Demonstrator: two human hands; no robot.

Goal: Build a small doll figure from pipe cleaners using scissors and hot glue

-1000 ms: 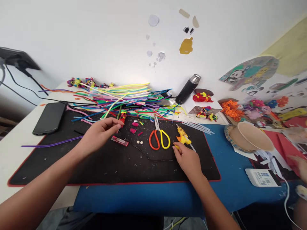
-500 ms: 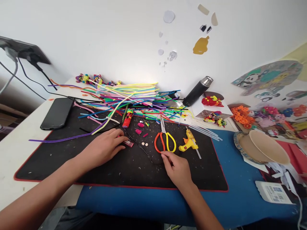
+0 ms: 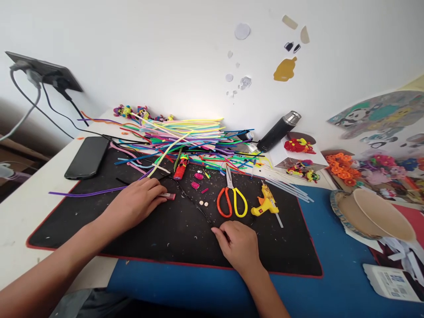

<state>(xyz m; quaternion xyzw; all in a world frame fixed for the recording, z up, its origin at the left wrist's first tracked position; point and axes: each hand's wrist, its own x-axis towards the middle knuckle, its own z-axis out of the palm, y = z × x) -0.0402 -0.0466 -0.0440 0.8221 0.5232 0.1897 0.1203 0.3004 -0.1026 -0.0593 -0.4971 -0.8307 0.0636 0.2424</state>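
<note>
My left hand (image 3: pixel 141 198) is closed around a small red lighter-like object (image 3: pixel 170 196), whose end sticks out past the fingertips. Fingers curled and thumb forward, my right hand (image 3: pixel 238 245) rests on the black mat at the lower end of a thin black pipe cleaner (image 3: pixel 195 204); the fingers hide the contact. Just above it lie scissors (image 3: pixel 229 185) with one red and one yellow handle, blades apart. Between the hands are two pale discs (image 3: pixel 203 203) and magenta fuzzy pieces (image 3: pixel 196 180). A red fuzzy figure (image 3: pixel 181 168) lies above the left hand.
A yellow glue gun (image 3: pixel 266 203) lies right of the scissors, near clear glue sticks (image 3: pixel 291 185). Behind the mat (image 3: pixel 139 247) is a heap of coloured pipe cleaners (image 3: pixel 185 132). A phone (image 3: pixel 86 157) lies left; a black flask (image 3: pixel 278 131) leans at the back.
My right hand has left the scissors' red handle and moved down to the black pipe cleaner's end. My left hand has drawn the red object leftward. The camera view has shifted slightly.
</note>
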